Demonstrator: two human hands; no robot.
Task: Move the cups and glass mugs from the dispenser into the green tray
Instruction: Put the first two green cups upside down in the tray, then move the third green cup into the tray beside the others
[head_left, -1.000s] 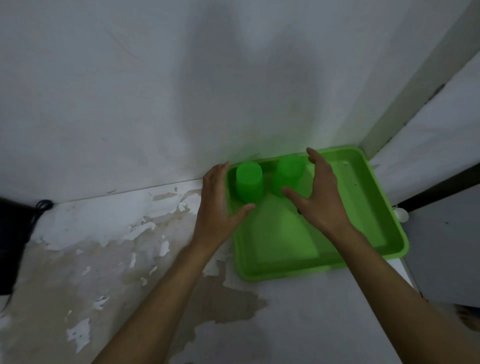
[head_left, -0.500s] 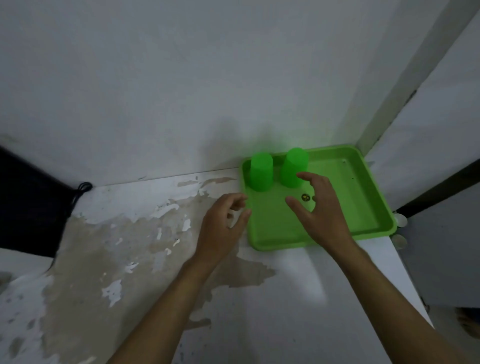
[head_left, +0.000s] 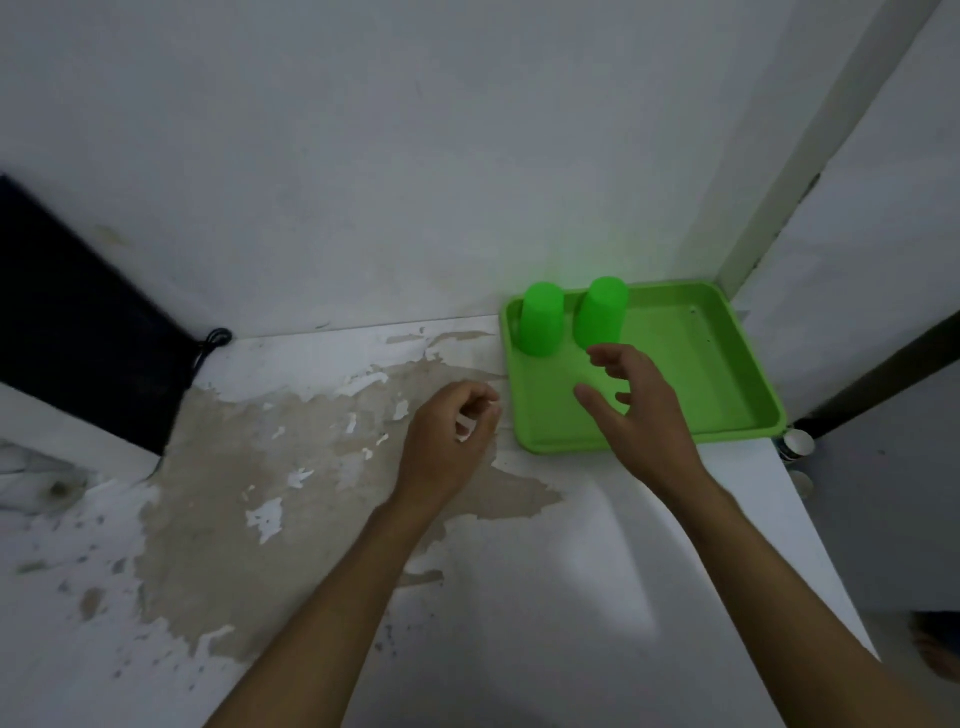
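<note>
A green tray (head_left: 727, 374) lies on the white counter against the wall at the right. Two green cups stand upside down in its far-left corner, the left cup (head_left: 542, 326) beside the right cup (head_left: 601, 314). My right hand (head_left: 636, 405) hovers over the tray's near-left part, fingers spread, holding nothing. My left hand (head_left: 447, 441) is over the counter just left of the tray, fingers loosely curled with nothing in them. No dispenser or glass mug is in view.
The counter (head_left: 291, 467) has worn, peeling paint. A dark object (head_left: 78, 322) with a black cord (head_left: 210, 343) sits at the far left against the wall. A small white-capped container (head_left: 797, 444) stands beyond the counter's right edge, below the tray's corner.
Both hands have drawn back from the two cups toward me. The left hand left the tray and curled its fingers. The view has swung left, showing more counter.
</note>
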